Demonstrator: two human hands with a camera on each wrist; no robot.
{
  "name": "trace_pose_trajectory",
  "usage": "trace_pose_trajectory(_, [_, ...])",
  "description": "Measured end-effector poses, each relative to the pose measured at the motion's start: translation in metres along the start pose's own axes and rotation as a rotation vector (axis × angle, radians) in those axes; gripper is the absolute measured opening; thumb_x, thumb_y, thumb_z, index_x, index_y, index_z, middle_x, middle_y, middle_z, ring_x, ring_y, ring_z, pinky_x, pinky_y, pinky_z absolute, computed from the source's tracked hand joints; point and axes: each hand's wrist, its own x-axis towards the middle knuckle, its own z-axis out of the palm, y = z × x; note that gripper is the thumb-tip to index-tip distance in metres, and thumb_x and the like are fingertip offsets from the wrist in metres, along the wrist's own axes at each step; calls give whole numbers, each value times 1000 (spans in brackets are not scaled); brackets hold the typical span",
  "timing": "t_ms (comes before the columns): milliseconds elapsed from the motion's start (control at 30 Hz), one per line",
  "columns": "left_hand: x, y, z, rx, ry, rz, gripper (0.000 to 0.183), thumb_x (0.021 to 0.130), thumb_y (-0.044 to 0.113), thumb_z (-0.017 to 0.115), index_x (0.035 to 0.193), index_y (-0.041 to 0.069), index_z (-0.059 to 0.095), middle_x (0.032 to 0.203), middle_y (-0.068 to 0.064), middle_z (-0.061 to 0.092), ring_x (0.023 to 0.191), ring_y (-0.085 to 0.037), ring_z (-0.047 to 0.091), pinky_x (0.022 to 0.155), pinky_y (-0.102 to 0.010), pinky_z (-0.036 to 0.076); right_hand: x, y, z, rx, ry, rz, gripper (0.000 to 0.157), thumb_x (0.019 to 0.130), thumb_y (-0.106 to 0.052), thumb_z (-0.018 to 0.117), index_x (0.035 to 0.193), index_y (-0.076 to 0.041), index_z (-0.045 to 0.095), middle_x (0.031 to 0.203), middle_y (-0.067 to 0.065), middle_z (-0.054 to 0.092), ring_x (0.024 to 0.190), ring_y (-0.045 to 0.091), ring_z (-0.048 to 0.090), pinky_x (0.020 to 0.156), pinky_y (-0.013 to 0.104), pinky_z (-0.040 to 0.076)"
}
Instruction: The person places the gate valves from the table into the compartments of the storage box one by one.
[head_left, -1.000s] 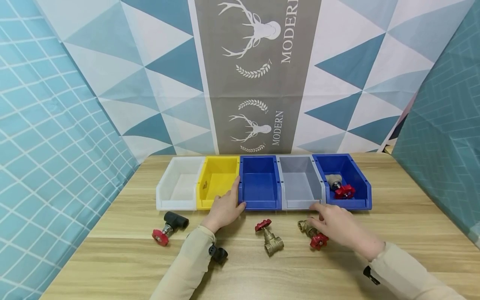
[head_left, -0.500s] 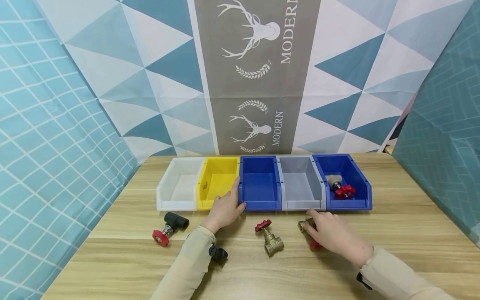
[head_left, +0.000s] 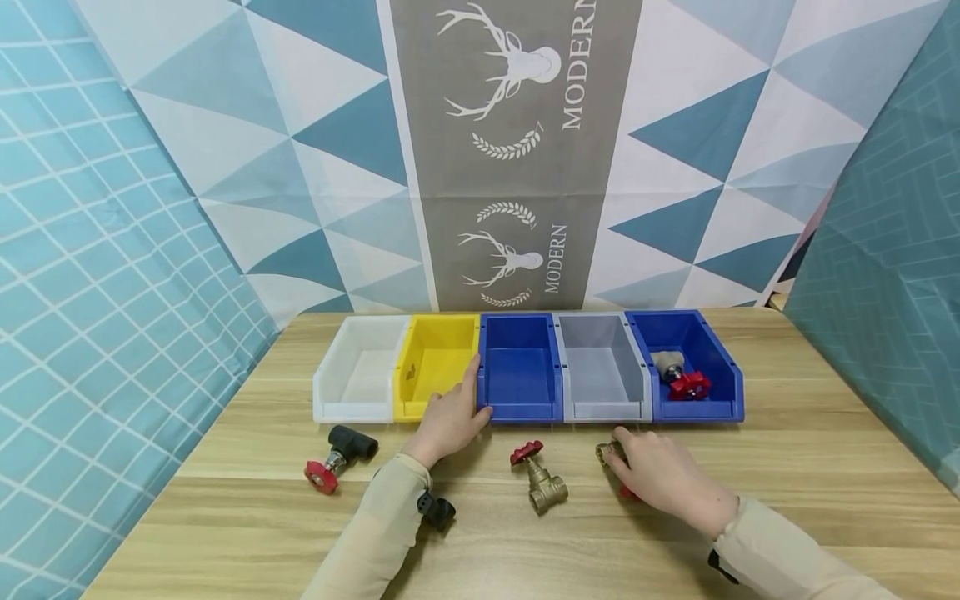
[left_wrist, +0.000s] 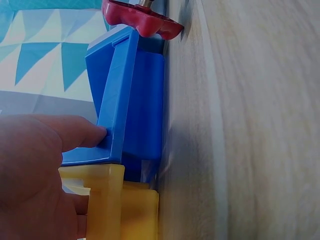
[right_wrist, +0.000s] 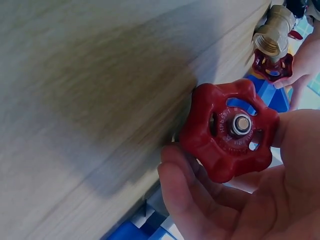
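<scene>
My right hand [head_left: 667,479] curls its fingers around a brass gate valve [head_left: 604,452] on the table; its red handwheel [right_wrist: 202,140] fills the middle of the right wrist view, with fingers beneath and behind it. Most of this valve is hidden by the hand in the head view. My left hand [head_left: 448,421] rests on the bins, index finger straight along the wall between the yellow bin [head_left: 435,410] and the middle blue bin [head_left: 520,411]. In the left wrist view the thumb touches the blue bin's front lip [left_wrist: 114,120]. Another brass valve [head_left: 542,483] lies between the hands.
A black valve with a red handwheel [head_left: 341,454] lies left of the left hand. The bin row also has a white bin [head_left: 352,412], a grey bin [head_left: 607,410] and a right blue bin [head_left: 697,410], which holds a red-wheeled valve [head_left: 686,383]. Patterned cloth hangs behind the table.
My right hand has moved left and slightly toward me, from above the right brass valve to around it, covering most of it. The left hand stays on the bins.
</scene>
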Motion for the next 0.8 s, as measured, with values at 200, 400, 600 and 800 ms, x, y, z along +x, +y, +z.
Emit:
trace_pose_trajectory(200, [-1, -1, 2, 1, 9, 9, 83, 88, 35, 57, 147, 10, 4, 115, -16, 62, 100, -29, 61, 88, -52, 37, -1, -2, 1, 18, -64, 38, 64, 77, -47, 65, 112, 4, 55, 74, 11, 62, 60, 21, 57, 51, 35, 44])
trace_pose_trajectory(400, [-1, -3, 4, 11, 20, 18, 83, 88, 35, 56, 147, 10, 3, 114, -16, 62, 99, -28, 62, 87, -52, 37, -4, -3, 3, -4, -49, -1, 72, 69, -44, 73, 115, 8, 53, 87, 20, 65, 73, 32, 62, 62, 42, 50])
trace_pose_trajectory(600, [0, -4, 4, 10, 22, 13, 83, 88, 35, 57, 147, 11, 3, 115, -16, 62, 99, -28, 61, 88, -52, 37, -4, -6, 4, -43, -12, -47, 54, 72, -30, 72, 110, 6, 55, 78, 15, 63, 66, 29, 61, 51, 40, 47])
trace_pose_trajectory(800, [1, -3, 3, 20, 20, 17, 83, 88, 35, 56, 147, 11, 2, 116, -16, 61, 100, -28, 61, 88, -52, 37, -3, -8, 5, -69, 11, -60, 41, 73, -18, 65, 108, 2, 56, 71, 12, 60, 60, 25, 58, 45, 37, 43])
